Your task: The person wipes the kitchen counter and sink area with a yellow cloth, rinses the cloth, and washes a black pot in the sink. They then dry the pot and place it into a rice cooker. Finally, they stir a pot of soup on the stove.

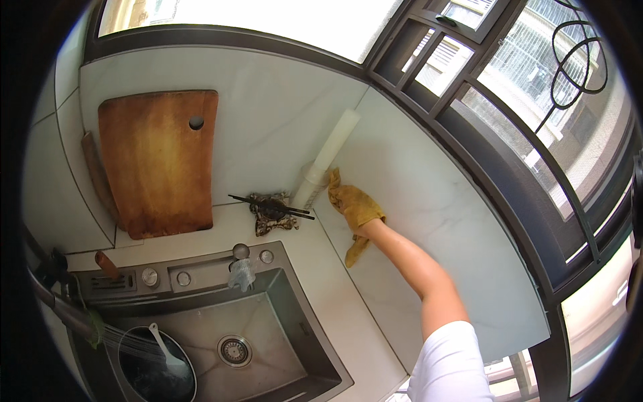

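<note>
My right arm, in a white short sleeve, reaches up along the pale marbled wall (429,228) on the right. My right hand (365,216) is almost wholly wrapped in a mustard-yellow cloth (351,202) that it holds against this wall near the corner. One end of the cloth hangs below the wrist; the fingers are hidden in it. Just left of the cloth stands a white paper-towel roll or similar cylinder (338,137) in a pale holder (310,187). A dark ornate stand (271,211) with black chopsticks (291,211) across it sits beside the holder. My left hand is out of view.
A wooden cutting board (161,167) leans on the back wall. Below it is a grey sink (295,315); water runs from a faucet (70,315) toward a dark pot (157,382) with a white utensil (164,345). A clear plastic bag (241,275) hangs at the rim. Dark-framed windows (462,87) border the walls.
</note>
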Tool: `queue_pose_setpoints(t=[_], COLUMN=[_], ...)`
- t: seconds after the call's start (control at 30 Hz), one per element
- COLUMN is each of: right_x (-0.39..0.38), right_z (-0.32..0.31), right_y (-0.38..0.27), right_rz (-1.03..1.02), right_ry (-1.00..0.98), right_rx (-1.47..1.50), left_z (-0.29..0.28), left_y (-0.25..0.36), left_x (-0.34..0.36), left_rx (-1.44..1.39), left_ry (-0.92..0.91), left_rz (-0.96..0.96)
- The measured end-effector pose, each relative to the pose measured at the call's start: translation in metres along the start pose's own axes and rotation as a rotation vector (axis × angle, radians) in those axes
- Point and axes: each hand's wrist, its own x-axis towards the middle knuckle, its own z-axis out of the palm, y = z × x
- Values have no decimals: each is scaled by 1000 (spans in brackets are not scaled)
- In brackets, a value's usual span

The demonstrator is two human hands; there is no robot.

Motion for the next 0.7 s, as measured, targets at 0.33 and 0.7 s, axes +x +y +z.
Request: queue_pose_setpoints(t=[0.33, 0.7], right_x=[-49, -250], right_z=[73, 90], right_y=[19, 67], right_rz=[-88, -61], right_ry=[-25, -179], right_rx=[163, 236], left_z=[1, -3], left_y=[-4, -5], left_x=[0, -2], left_rx=[-25, -59], left_ry=[-7, -77], left_rz=[9, 45])
